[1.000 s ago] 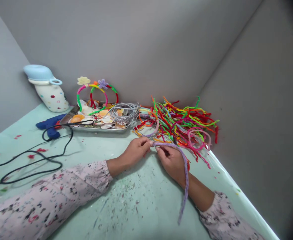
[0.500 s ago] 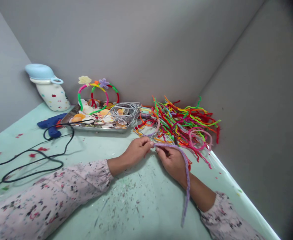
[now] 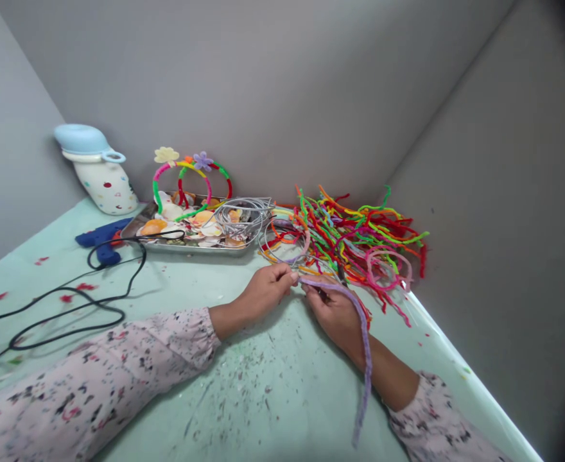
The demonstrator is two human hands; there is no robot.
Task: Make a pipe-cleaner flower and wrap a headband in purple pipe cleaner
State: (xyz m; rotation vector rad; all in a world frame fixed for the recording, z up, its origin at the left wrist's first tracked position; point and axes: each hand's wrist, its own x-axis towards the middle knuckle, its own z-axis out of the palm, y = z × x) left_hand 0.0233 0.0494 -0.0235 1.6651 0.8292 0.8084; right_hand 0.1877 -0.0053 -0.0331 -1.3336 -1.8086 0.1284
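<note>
A fuzzy purple pipe cleaner point(image 3: 366, 359) runs from my left fingertips over the back of my right hand and hangs down past the wrist. My left hand point(image 3: 275, 285) is closed, thumb and forefinger pinching one end of it. Close beside, my right hand point(image 3: 333, 311) has its fingers curled inward, thumb toward the pinched end. What those fingers hold, if anything, is hidden. Just beyond the hands lie a thin grey wire ring point(image 3: 259, 240) and a heap of coloured pipe cleaners point(image 3: 354, 224).
A metal tray point(image 3: 200, 251) holds shells, coiled grey wire point(image 3: 244, 215) and two upright flower-topped hoops point(image 3: 155, 186). To the left are a blue glue gun point(image 3: 102, 234) with its black cord point(image 3: 119, 314) and a white bottle point(image 3: 106, 186). Grey walls border the table point(image 3: 234, 398).
Both hands stay almost in place. The hanging tail of the purple pipe cleaner has swung slightly right and lower. The whole view has shifted a little.
</note>
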